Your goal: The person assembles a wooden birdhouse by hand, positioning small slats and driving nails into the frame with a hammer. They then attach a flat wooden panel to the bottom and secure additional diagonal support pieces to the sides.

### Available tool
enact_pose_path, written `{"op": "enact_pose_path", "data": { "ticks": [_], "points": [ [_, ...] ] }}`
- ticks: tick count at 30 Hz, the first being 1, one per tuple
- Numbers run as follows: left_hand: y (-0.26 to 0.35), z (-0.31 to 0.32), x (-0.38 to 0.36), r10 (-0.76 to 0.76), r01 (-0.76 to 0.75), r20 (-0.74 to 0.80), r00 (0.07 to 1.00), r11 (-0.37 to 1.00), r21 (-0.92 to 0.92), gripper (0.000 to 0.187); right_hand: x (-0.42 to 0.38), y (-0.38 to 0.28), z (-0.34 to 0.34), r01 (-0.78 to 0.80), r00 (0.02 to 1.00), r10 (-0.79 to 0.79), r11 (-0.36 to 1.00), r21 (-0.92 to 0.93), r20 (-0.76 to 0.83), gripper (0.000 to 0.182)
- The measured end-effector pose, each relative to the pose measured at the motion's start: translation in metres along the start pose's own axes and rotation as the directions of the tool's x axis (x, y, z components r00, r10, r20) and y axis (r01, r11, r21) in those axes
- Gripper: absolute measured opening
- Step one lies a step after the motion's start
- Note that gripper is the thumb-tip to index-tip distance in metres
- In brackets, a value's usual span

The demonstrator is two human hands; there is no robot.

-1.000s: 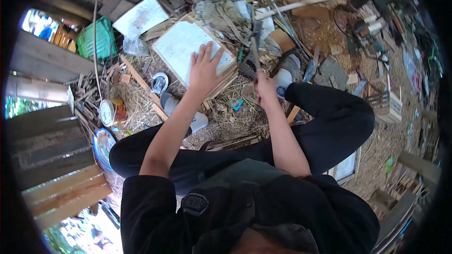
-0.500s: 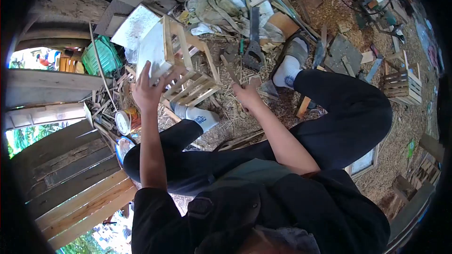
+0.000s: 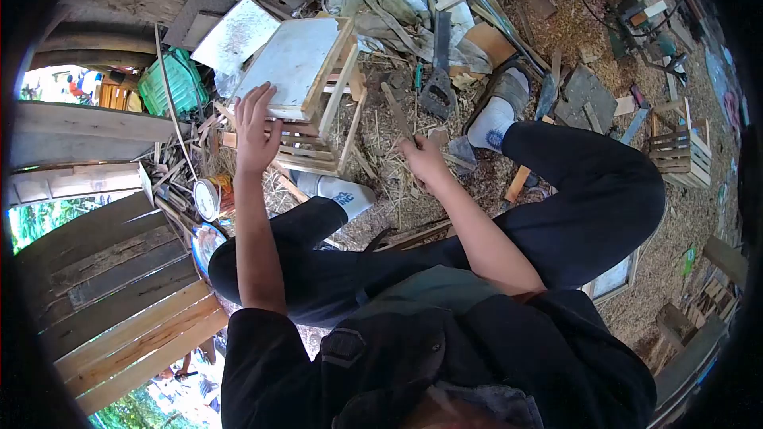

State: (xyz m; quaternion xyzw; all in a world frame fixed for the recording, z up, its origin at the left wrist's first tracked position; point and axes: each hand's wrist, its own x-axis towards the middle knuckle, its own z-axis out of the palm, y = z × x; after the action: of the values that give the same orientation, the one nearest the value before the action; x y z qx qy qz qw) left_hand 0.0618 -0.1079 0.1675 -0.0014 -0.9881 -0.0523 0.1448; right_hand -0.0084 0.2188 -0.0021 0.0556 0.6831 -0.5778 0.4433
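Observation:
A small slatted wooden crate point(image 3: 327, 133) stands ahead of me on the left, with a flat white panel point(image 3: 292, 59) facing up on top. My left hand point(image 3: 256, 127) lies on the panel's near edge, fingers stretched out over its white face and thumb apart at the rim. Clear of the crate to the right, my right hand point(image 3: 427, 163) is wrapped around a narrow brown stick-like tool point(image 3: 395, 107). Its long end points up and away from me; whether it is wood or a worn blade cannot be made out.
A handsaw point(image 3: 439, 71) lies beyond my right hand, near my sandalled foot point(image 3: 501, 103). Behind the crate are a white board point(image 3: 237, 36) and a green plastic basket point(image 3: 171, 91). A tin can point(image 3: 211, 197) stands left. Another slatted crate point(image 3: 682, 147) sits far right; wood scraps litter the ground.
The crate has tipped so its white panel faces more upward and less of its slatted side shows. My left hand has gone from its edge to flatter on the panel. My right hand keeps its grip.

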Motion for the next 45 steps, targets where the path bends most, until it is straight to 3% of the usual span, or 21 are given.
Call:
{"op": "enact_pose_path", "data": {
  "ticks": [1, 3, 5, 8, 11, 13, 14, 16, 17, 19, 20, 22, 25, 27, 29, 30, 32, 33, 35, 38, 45],
  "points": [
    [0.002, -0.006, 0.0, 0.001, -0.001, -0.002, 1.0, 1.0, -0.005, 0.059, -0.003, -0.005, -0.001, -0.089, 0.996, 0.089, 0.996, 0.02, -0.007, 0.056],
    [0.005, -0.015, -0.001, 0.046, -0.048, -0.017, 0.999, 0.983, -0.177, 0.053, -0.012, -0.01, 0.002, -0.063, 0.997, 0.066, 0.995, 0.076, -0.05, 0.045],
    [0.009, 0.002, -0.002, -0.026, 0.002, -0.109, 0.994, 0.978, -0.21, 0.046, -0.007, -0.006, 0.006, -0.031, 0.995, 0.043, 0.991, 0.13, -0.089, 0.035],
    [0.019, 0.032, -0.004, -0.399, 0.388, -0.237, 0.886, 0.917, -0.093, 0.049, 0.003, 0.013, 0.014, 0.115, 0.991, -0.108, 0.989, 0.093, -0.073, 0.035],
    [0.024, 0.04, -0.006, -0.486, 0.447, -0.368, 0.793, 0.874, -0.192, 0.049, -0.027, -0.014, 0.012, 0.108, 0.994, -0.109, 0.994, 0.02, 0.004, 0.037],
    [0.021, 0.045, -0.007, -0.513, 0.5, -0.387, 0.766, 0.854, -0.141, 0.046, -0.044, -0.029, 0.011, -0.166, 0.974, 0.133, 0.97, 0.177, 0.183, 0.039],
    [0.02, 0.048, -0.008, -0.489, 0.49, -0.407, 0.772, 0.865, -0.111, 0.045, -0.044, -0.028, 0.013, -0.166, 0.973, 0.134, 0.972, 0.169, 0.189, 0.039],
    [0.023, 0.048, -0.009, -0.467, 0.486, -0.433, 0.771, 0.871, -0.075, 0.039, -0.04, -0.022, 0.019, -0.519, 0.847, 0.329, 0.68, 0.518, 0.417, 0.043],
    [0.025, 0.047, -0.009, -0.467, 0.486, -0.435, 0.77, 0.871, -0.074, 0.039, -0.035, -0.016, 0.023, -0.518, 0.848, 0.328, 0.682, 0.516, 0.417, 0.043],
    [0.03, 0.046, -0.011, -0.456, 0.512, -0.427, 0.78, 0.859, 0.017, 0.036, -0.027, -0.007, 0.031, -0.662, 0.748, 0.378, 0.369, 0.653, 0.545, 0.047],
    [0.031, 0.046, -0.011, -0.456, 0.512, -0.429, 0.779, 0.859, 0.017, 0.036, -0.025, -0.001, 0.028, -0.662, 0.749, 0.377, 0.37, 0.652, 0.545, 0.047],
    [0.029, 0.045, -0.012, -0.453, 0.507, -0.433, 0.779, 0.862, 0.01, 0.034, -0.034, -0.006, 0.022, -0.839, 0.537, 0.0, 0.101, 0.534, 0.843, 0.046],
    [0.03, 0.045, -0.013, -0.495, 0.528, -0.413, 0.765, 0.848, -0.038, 0.032, -0.042, -0.02, 0.032, -0.874, 0.486, -0.088, -0.012, 0.486, 0.87, 0.045],
    [0.033, 0.047, -0.014, -0.485, 0.53, -0.418, 0.768, 0.848, -0.011, 0.031, -0.039, -0.016, 0.036, -0.849, 0.528, -0.038, 0.005, 0.528, 0.848, 0.043],
    [0.031, 0.049, -0.015, -0.469, 0.524, -0.418, 0.778, 0.851, 0.021, 0.03, -0.035, -0.007, 0.038, -0.832, 0.546, -0.025, -0.131, 0.539, 0.837, 0.044],
    [0.03, 0.05, -0.016, -0.467, 0.518, -0.434, 0.77, 0.855, 0.0, 0.025, -0.038, -0.011, 0.038, -0.831, 0.548, -0.027, -0.136, 0.54, 0.836, 0.044],
    [0.028, 0.053, -0.017, -0.468, 0.513, -0.447, 0.763, 0.858, -0.022, 0.02, -0.043, -0.016, 0.034, -0.893, 0.449, -0.214, -0.101, 0.438, 0.867, 0.043],
    [0.031, 0.052, -0.015, -0.473, 0.52, -0.436, 0.766, 0.854, -0.012, 0.019, -0.045, -0.018, 0.036, -0.893, 0.45, -0.209, -0.104, 0.438, 0.868, 0.043],
    [0.033, 0.048, -0.014, -0.477, 0.527, -0.429, 0.767, 0.85, -0.002, 0.018, -0.044, -0.023, 0.041, -0.846, 0.525, -0.046, 0.078, 0.527, 0.85, 0.043],
    [0.033, 0.046, -0.011, -0.442, 0.496, -0.422, 0.792, 0.868, 0.021, 0.018, -0.035, -0.014, 0.041, -0.895, 0.44, -0.067, 0.052, 0.443, 0.896, 0.042],
    [0.038, 0.035, -0.012, -0.432, 0.469, -0.338, 0.836, 0.882, 0.033, 0.028, -0.044, -0.017, 0.054, -0.892, 0.45, -0.124, -0.017, 0.451, 0.884, 0.04]
  ]
}}
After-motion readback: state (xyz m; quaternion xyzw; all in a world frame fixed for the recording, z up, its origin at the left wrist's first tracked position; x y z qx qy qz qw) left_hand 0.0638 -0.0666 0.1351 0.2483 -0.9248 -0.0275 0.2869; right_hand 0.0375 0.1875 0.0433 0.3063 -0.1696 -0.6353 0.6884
